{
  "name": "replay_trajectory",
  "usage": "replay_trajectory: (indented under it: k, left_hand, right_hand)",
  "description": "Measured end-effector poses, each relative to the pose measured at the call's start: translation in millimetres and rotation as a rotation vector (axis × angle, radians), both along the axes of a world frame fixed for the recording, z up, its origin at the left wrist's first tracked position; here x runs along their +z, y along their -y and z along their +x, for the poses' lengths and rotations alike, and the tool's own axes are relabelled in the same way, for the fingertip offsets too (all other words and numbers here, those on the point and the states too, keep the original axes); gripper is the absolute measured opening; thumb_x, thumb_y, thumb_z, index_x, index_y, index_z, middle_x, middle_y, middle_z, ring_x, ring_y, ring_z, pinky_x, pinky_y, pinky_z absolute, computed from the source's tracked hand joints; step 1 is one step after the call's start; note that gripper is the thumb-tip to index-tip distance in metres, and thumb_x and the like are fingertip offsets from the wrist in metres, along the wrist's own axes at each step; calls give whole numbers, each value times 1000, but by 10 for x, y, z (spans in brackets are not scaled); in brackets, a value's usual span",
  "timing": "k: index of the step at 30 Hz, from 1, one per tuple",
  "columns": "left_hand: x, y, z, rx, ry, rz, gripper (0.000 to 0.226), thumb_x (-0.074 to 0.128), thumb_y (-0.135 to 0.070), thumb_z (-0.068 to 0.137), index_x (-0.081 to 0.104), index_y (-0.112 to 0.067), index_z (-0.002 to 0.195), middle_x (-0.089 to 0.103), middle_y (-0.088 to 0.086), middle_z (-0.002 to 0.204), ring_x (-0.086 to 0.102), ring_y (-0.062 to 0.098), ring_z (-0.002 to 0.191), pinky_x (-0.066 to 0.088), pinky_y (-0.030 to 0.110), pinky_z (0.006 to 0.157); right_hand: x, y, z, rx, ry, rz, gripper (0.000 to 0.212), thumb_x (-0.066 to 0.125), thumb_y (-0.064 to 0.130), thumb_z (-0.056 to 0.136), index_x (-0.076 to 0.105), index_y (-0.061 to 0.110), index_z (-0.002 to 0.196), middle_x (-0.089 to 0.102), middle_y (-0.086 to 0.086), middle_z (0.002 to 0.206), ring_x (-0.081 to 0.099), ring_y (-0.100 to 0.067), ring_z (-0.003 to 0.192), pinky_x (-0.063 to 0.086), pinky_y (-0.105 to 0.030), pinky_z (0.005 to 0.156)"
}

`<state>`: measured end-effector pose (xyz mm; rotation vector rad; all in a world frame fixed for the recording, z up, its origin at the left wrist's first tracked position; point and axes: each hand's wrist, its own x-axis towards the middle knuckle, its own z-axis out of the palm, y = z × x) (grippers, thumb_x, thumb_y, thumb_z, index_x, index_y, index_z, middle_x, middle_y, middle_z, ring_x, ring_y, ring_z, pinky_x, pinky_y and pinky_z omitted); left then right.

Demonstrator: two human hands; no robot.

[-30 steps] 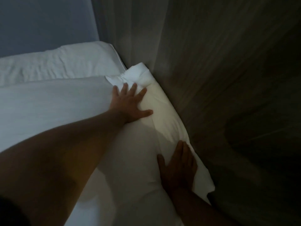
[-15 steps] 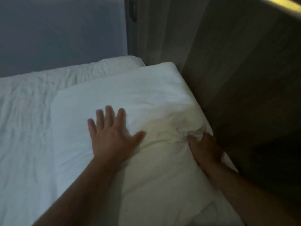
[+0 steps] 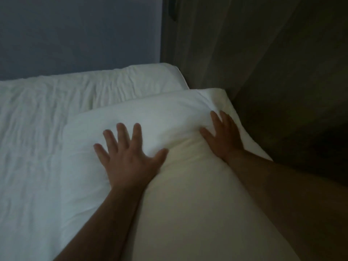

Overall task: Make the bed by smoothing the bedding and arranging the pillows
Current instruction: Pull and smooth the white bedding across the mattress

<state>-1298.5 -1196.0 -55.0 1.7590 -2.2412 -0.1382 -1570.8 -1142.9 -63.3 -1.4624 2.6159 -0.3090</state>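
A white pillow point(image 3: 165, 113) lies on the bed against the wooden panel on the right. My left hand point(image 3: 130, 157) presses flat on the pillow's middle, fingers spread wide. My right hand point(image 3: 222, 138) lies flat on the pillow's right side near its far corner, fingers straight. The white bed sheet point(image 3: 37, 129) stretches out to the left, wrinkled. Along the far edge of the bed runs a raised white roll of bedding point(image 3: 131, 76).
A blue-grey wall point(image 3: 75, 31) stands behind the bed. A dark wooden panel point(image 3: 273, 63) closes off the right side, close to the pillow's edge. The room is dim.
My right hand has let go of the bunched pillow edge and moved up, now lying flat. My left hand stays spread on the pillow. The view has shifted slightly.
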Motion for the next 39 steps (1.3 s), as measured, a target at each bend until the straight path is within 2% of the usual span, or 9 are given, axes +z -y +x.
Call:
replay_trajectory:
  k: [10, 17, 20, 23, 26, 28, 32, 35, 39]
  left_hand:
    - [-461, 3, -77, -5, -20, -14, 102, 43, -87, 62, 27, -33, 147, 22, 14, 157, 8, 41, 146, 2, 62, 113]
    - [-387, 130, -97, 30, 17, 124, 100, 29, -91, 64, 16, -39, 149, 11, 7, 162, -3, 34, 148, -7, 60, 114]
    - [-239, 83, -47, 19, 34, 175, 100, 23, -92, 65, 12, -38, 150, 6, 5, 162, -6, 32, 148, -6, 59, 115]
    - [150, -12, 37, -27, 37, 247, 96, 27, -87, 71, 13, -35, 150, 7, 8, 162, -2, 34, 148, 0, 61, 115]
    - [560, -397, 231, -120, -17, 178, 83, 27, -85, 74, 32, -32, 138, 31, 11, 149, 24, 37, 139, 24, 63, 108]
    - [684, -1072, 338, -136, -26, 151, 89, 19, -90, 72, 40, -29, 134, 43, 8, 139, 37, 37, 130, 34, 62, 100]
    - [492, -2203, 337, -160, 119, 279, 111, 25, -94, 64, 26, -24, 151, 27, 18, 155, 21, 42, 143, 15, 65, 109]
    - [223, -2218, 257, -156, 170, 284, 114, 33, -92, 62, 25, -21, 151, 22, 22, 156, 17, 44, 144, 15, 69, 109]
    - [-129, -2131, 80, -179, 175, 281, 112, 41, -87, 59, 33, -18, 147, 28, 26, 152, 21, 47, 141, 16, 71, 106]
  right_hand:
    - [-481, 72, -42, 12, -82, -36, 81, 20, 72, 82, 18, 30, 151, 16, -6, 159, 11, -28, 146, 8, -48, 119]
    - [-58, 159, 34, -16, 11, 190, 78, 24, 70, 88, 3, 32, 153, -3, 1, 162, -3, -22, 148, 2, -44, 120]
    - [336, -233, 183, 13, 112, 170, 77, 30, 69, 87, 12, 33, 152, 4, 4, 162, 3, -17, 148, 2, -39, 120]
    - [543, -1043, 363, 18, 4, 236, 89, 15, 81, 74, 20, 35, 150, 13, 4, 161, 8, -15, 147, -2, -42, 120]
    - [583, -1727, 376, -146, -82, 255, 94, 11, 88, 70, 16, 39, 149, 12, 2, 161, 10, -22, 147, 4, -51, 118]
    - [502, -2014, 404, -239, -20, 229, 97, 10, 91, 68, 10, 40, 150, 10, 2, 161, 10, -24, 147, 9, -51, 118]
    - [277, -2251, 537, -276, 38, 168, 89, 19, 85, 76, 5, 38, 151, 7, 0, 161, 9, -24, 147, 11, -50, 118]
    - [167, -2374, 541, -251, 74, 107, 86, 26, 79, 82, 3, 36, 152, 3, 0, 162, 2, -21, 148, 6, -47, 120]
    - [-40, -2550, 532, -220, 172, 32, 92, 23, 82, 74, 3, 37, 152, -1, 2, 162, -2, -14, 149, -3, -38, 120]
